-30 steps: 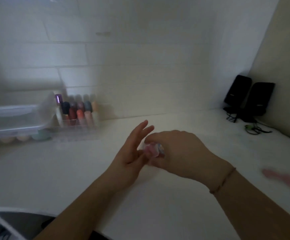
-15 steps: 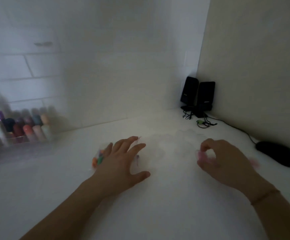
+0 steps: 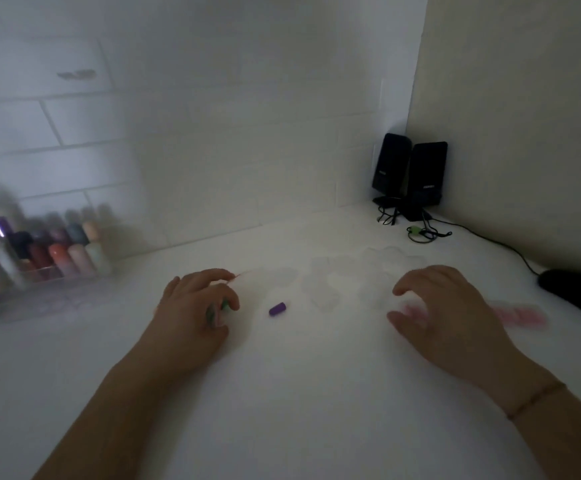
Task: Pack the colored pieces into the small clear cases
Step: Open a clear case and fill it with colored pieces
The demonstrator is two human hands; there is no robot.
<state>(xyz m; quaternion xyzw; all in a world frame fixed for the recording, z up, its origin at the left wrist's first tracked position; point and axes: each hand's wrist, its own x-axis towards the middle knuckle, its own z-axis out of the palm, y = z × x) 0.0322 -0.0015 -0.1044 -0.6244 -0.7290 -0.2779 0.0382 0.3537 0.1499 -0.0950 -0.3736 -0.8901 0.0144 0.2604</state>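
Two hands low over the white desk (image 3: 282, 393), dim light, some blur. Left hand (image 3: 192, 313) has fingers curled round a small bunch of colored pieces (image 3: 217, 311): green and pinkish bits show between thumb and fingers, exact count unreadable. One purple piece (image 3: 277, 309) lies loose on the desk just right of the left hand, not touching it. Right hand (image 3: 445, 313) is arched with bent fingers over blurred pink pieces (image 3: 412, 311); whether it grips them or only hovers, can't tell. More pink pieces (image 3: 521, 315) smear out to its right. Clear cases (image 3: 334, 282) sit between and beyond the hands, faint, barely readable. Back corner: two black speakers (image 3: 410, 174). Far left: organizer of bottles (image 3: 53, 251). Far right edge: black mouse (image 3: 576, 292).
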